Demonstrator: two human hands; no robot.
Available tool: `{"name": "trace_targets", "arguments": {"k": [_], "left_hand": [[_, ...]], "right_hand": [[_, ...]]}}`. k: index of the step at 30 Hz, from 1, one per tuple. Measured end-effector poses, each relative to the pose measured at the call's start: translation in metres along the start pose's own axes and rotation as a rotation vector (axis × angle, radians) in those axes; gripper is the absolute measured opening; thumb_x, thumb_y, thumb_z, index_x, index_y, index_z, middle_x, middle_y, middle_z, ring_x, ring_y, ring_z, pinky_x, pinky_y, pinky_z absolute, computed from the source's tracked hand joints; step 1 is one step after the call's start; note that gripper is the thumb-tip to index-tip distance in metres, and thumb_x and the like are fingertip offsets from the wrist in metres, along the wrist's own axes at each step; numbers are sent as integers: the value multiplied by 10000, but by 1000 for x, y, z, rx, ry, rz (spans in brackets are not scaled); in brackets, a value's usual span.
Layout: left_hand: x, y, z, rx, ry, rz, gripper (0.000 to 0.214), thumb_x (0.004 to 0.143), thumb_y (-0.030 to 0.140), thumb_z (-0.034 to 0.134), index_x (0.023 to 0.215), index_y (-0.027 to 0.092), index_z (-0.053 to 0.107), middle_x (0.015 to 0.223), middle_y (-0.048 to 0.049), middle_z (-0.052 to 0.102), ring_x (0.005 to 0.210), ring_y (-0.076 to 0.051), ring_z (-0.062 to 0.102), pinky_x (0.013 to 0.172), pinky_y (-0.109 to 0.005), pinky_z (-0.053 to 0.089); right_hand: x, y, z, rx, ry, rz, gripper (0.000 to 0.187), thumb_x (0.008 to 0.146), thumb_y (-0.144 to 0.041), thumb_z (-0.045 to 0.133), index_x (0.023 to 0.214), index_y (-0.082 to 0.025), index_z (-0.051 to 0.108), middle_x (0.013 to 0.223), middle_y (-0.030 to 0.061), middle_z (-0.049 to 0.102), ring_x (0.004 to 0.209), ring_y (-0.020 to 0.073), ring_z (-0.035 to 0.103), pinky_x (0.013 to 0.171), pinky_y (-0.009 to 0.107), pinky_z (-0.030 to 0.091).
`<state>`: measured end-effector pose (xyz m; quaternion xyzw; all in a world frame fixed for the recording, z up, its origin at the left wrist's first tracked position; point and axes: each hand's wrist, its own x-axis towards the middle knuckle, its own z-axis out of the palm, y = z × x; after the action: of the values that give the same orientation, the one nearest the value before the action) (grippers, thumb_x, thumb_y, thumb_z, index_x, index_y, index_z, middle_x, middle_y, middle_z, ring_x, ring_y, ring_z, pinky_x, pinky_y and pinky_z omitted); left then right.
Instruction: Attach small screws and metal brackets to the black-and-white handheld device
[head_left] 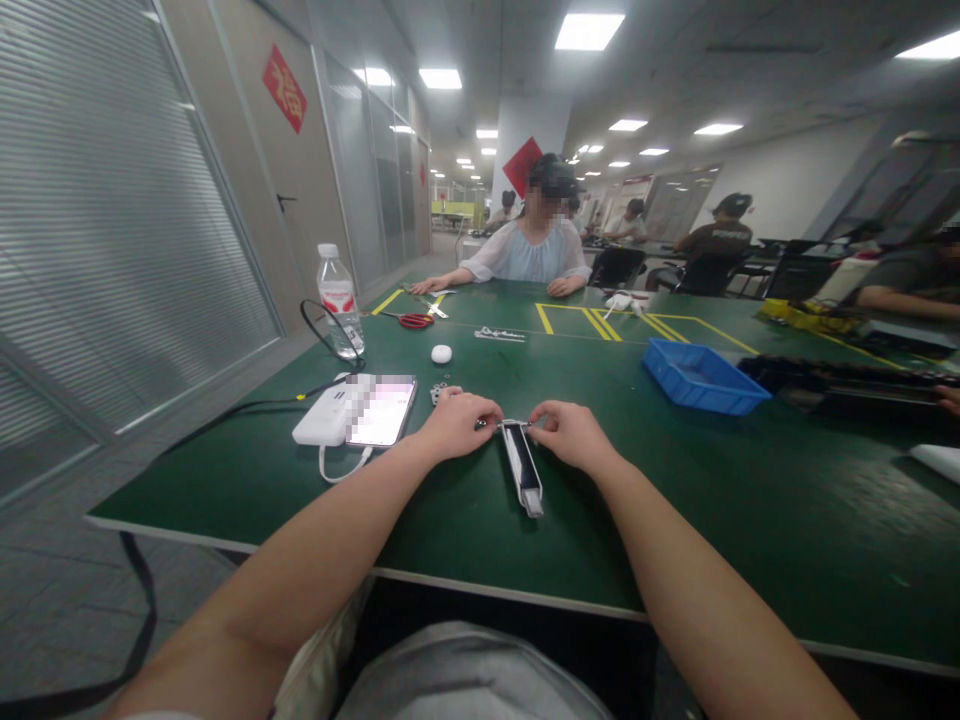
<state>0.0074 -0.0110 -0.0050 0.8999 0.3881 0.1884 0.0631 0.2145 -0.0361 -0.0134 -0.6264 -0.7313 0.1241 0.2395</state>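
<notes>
Both of my hands rest on the green table [675, 500] at the far end of a long narrow white case with a dark inside [523, 468]. My left hand [459, 424] is curled, its fingertips pinched on a small metal part at the case's end. My right hand [570, 434] is also closed, pinching the same end from the other side. What the fingers grip is too small to name. A few small metal parts [437, 392] lie just beyond my left hand.
A phone [381, 410] lies on a white power bank [324, 422] to the left, with a water bottle [339, 300], red scissors [415, 320] and a white round object [441, 353] behind. A blue tray [703, 376] sits at the right. A person [534, 250] sits across the table.
</notes>
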Motion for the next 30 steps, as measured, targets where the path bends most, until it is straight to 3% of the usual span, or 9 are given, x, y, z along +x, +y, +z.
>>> {"name": "trace_targets", "arguments": {"k": [13,30], "left_hand": [[-1,1,0,10,6,0,200,822,282,479,931,238,641,915,4,684,899,-185,588,924,-399,263],[-1,1,-2,-22,5,17,200,819,260,477,933,238,639,904,1,679,894,-195,594,944,-405,276]], "right_hand": [[1,5,5,54,19,-27,207,718,-370,630,826,-199,674,584,-23,577,533,102,491,540,217,358],[0,1,2,44,-16,-56,165,739,-260,579,856,-204,681,599,-26,579,557,104,511,560,219,369]]}}
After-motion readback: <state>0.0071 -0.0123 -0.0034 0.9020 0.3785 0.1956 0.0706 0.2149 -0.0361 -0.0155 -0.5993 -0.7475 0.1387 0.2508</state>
